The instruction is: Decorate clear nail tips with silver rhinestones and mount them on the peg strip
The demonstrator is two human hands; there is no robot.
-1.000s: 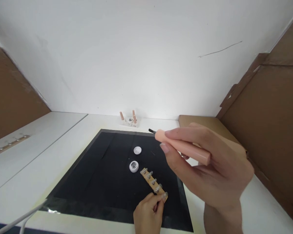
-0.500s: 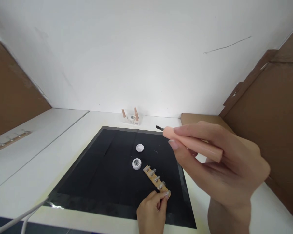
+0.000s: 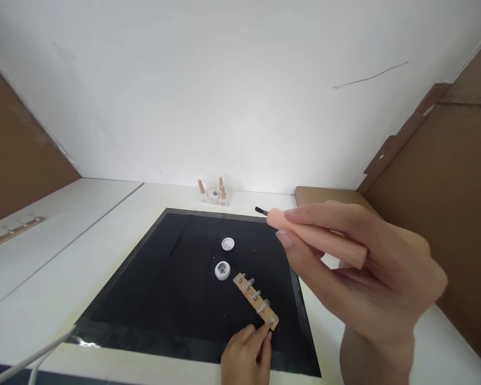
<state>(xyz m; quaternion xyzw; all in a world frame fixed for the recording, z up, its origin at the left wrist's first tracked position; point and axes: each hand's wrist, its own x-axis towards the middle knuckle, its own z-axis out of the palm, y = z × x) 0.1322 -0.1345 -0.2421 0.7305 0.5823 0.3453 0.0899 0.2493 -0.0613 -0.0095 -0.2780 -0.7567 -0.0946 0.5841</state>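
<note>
My right hand [image 3: 364, 278] is raised close to the camera and grips a peach-coloured brush cap [image 3: 320, 240] whose short black brush tip points left. A tan wooden strip [image 3: 256, 301] with several clear nail tips lies on the black mat [image 3: 156, 289]. My left hand [image 3: 246, 355] rests at the mat's near edge with its fingertips at the strip's near end. A small open jar [image 3: 222, 270] with glittery contents sits left of the strip, and its white lid [image 3: 227, 244] lies just behind.
A small white holder with peach-capped bottles [image 3: 214, 193] stands at the back by the white wall. Brown cardboard panels [image 3: 444, 203] rise on the right and left. Another strip [image 3: 12, 233] lies on the far left counter. A white cable [image 3: 32, 361] crosses the near left corner.
My right hand with the brush cap drifted right and slightly down. My left hand slid back, so its fingers now just touch the strip's end.
</note>
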